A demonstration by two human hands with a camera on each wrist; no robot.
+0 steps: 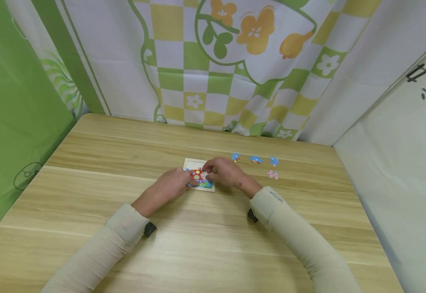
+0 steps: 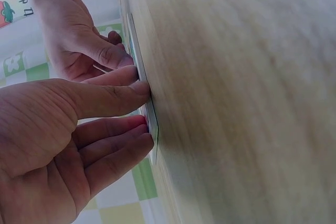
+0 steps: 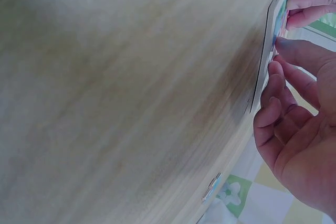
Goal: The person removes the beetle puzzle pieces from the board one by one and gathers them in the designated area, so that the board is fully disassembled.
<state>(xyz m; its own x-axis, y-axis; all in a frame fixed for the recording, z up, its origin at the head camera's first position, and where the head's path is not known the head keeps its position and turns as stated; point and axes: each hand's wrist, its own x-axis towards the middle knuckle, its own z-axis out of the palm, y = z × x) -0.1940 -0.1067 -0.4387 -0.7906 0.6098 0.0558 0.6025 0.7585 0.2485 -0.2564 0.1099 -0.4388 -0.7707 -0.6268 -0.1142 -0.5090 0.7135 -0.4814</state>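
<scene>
The puzzle board (image 1: pixel 192 163) lies flat on the wood table (image 1: pixel 198 248), out in front of the person, and both hands are on it. The low part of the board has picture on it: red with round spots, and blue and green below. The top part is pale and bare.

The left hand (image 1: pixel 173 184) is at the left side of the board. Its fingers are nearly straight and a bit spread, with the tips and the thumb touching the board.

The right hand (image 1: pixel 228 171) reaches in from the other side. Its thumb and first finger are close together at the board, by the red part, and the other fingers bend in. I cannot tell if they pinch a bit of the puzzle — the tips hide it.

Four loose bits lie to the right of the board. Three blue ones make a row: the first (image 1: pixel 236 157), the middle one (image 1: pixel 256 159) and the last (image 1: pixel 274 161). A pink bit (image 1: pixel 272 174) lies just below the last blue one, nearer the person.

Both arms have pale sleeves (image 1: pixel 99 248). Behind the table hangs a curtain (image 1: pixel 205 85) with green and yellow squares and orange flowers.
</scene>
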